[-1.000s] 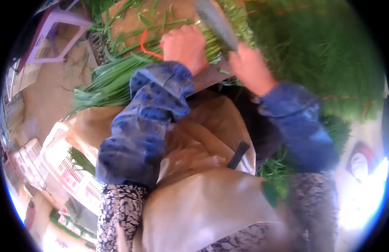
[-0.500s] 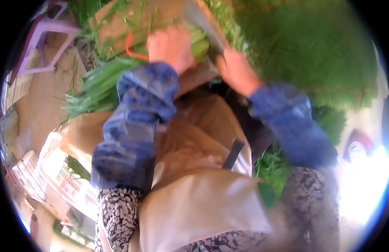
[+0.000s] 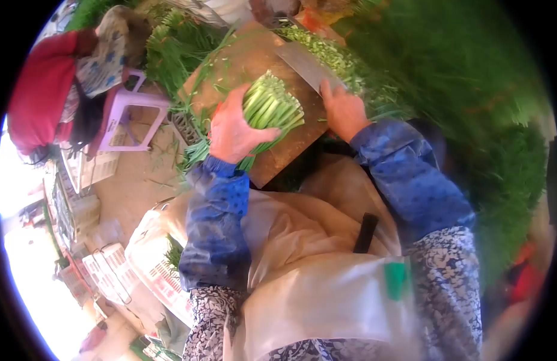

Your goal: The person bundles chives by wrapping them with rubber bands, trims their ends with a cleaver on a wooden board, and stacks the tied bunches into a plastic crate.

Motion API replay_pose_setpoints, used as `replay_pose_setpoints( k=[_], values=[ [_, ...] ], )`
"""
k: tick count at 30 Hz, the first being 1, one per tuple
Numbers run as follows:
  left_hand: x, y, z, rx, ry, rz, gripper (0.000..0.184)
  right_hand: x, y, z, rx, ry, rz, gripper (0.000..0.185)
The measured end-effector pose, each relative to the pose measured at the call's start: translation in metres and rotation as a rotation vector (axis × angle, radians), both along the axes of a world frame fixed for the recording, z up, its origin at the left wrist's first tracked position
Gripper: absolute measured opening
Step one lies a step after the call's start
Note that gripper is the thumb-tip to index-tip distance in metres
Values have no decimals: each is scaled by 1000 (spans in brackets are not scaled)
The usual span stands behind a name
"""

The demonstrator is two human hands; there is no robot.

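Observation:
My left hand (image 3: 233, 129) is wrapped round a bunch of chive-like green stalks (image 3: 271, 107). Their cut, pale ends face up and to the right, and the leaves trail below the hand. A wooden chopping board (image 3: 284, 159) lies under the bunch. In my right hand (image 3: 344, 111), at the board's right edge, is a cleaver (image 3: 307, 65), its wide blade lying flat and pointing up-left over the board. My fingers hide its handle. Chopped pale stalk ends (image 3: 329, 54) are heaped just past the blade.
A large mass of green stalks (image 3: 452, 72) fills the right side. Another green pile (image 3: 182, 51) lies beyond the board. To the left are a purple stool (image 3: 131, 114), a person in a red top (image 3: 44, 90) and white plastic baskets (image 3: 113, 271). A beige apron (image 3: 326, 295) covers my lap.
The bunch has been tilted so its cut ends face up, away from the cleaver. The cleaver now lies flatter. My view has shifted, bringing the person at left into sight.

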State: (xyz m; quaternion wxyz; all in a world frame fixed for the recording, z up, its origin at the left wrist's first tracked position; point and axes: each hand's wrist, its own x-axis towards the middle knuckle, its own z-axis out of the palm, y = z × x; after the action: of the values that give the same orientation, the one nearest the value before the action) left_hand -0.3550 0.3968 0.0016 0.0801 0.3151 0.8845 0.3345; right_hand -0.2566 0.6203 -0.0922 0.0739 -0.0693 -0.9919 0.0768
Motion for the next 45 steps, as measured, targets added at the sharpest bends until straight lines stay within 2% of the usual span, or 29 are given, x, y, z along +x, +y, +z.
replay_pose_setpoints(
  k=[1, 2, 3, 5, 6, 7, 9, 10, 11, 12, 13, 14, 15, 17, 18, 21, 25, 27, 31, 34, 35, 37, 38, 39, 41, 43, 45],
  values=[
    [1, -8, 7, -13, 21, 8, 89, 2, -2, -2, -56, 18, 29, 42],
    [2, -15, 15, 76, -76, 39, 89, 3, -6, -2, -15, -28, 4, 58],
    [1, -22, 23, 164, -175, 71, 89, 1, -7, -5, -27, -12, 15, 58],
    [-4, -34, 30, 240, -164, 36, 89, 1, -9, -11, 62, -31, 1, 68],
    [-3, -36, 38, 248, -177, 32, 89, 1, -9, -8, 53, -35, 3, 54],
    [-1, -38, 40, 258, -197, 29, 89, 1, -8, -6, 49, -41, 8, 54],
    [-13, -33, 16, 256, -212, -4, 89, -2, -3, -2, -121, -3, -6, 34],
    [-19, -29, 1, 120, -135, -30, 89, -3, -5, 5, -190, 22, -93, 22],
    [-20, -26, -10, -15, -58, -59, 89, 2, -2, 21, -187, 3, -96, 22],
    [-15, -16, -22, -192, -2, -16, 92, 3, 2, 35, -320, 11, -136, 24],
    [-9, -7, -27, -192, -16, -20, 92, 4, 7, 45, -454, 19, -178, 27],
    [-4, 1, -33, -266, 85, -3, 91, 7, 12, 48, -576, 8, -182, 29],
    [-1, 6, -36, -338, 187, 13, 90, 9, 15, 55, -575, -2, -188, 29],
    [-5, 8, -35, -335, 95, 9, 89, 16, 19, 62, -837, -119, -92, 27],
    [-7, 8, -33, -331, 13, 9, 88, 15, 17, 56, -749, -18, 35, 26],
    [-15, 5, -38, -319, -50, 9, 86, 11, 4, 46, -727, -41, 89, 25],
    [-20, 4, -38, -302, -68, -4, 89, -5, 5, 62, -707, -241, 201, 22],
    [-22, 4, -42, -336, -48, -11, 89, -16, 2, 50, -704, -280, 212, 21],
    [-15, 16, -28, -433, -47, 35, 88, -46, -18, 25, -664, -173, 164, 20],
    [-23, 5, -26, -284, -60, -20, 86, -62, -20, 46, -371, -98, 245, 15],
    [-22, 1, -24, -239, -86, -6, 85, -59, -15, 44, -360, -74, 249, 15],
    [-25, -6, -23, -195, -106, -1, 85, -46, -9, 41, -169, -53, 155, 13],
    [-28, -11, -25, -94, -196, 15, 86, -40, -5, 46, -185, -204, 127, 26],
    [-29, -16, -28, 5, -293, 32, 88, -33, -7, 43, -188, -202, 128, 26],
    [-35, -22, -35, 20, -319, 24, 89, -18, -12, 36, -1, 209, 205, 34],
    [-38, -20, -36, 43, -340, 18, 91, -10, -27, 48, -95, 202, 228, 40],
    [-37, -14, -32, -65, -301, -14, 96, -5, -49, 45, -512, 217, 38, 44]
  ],
)
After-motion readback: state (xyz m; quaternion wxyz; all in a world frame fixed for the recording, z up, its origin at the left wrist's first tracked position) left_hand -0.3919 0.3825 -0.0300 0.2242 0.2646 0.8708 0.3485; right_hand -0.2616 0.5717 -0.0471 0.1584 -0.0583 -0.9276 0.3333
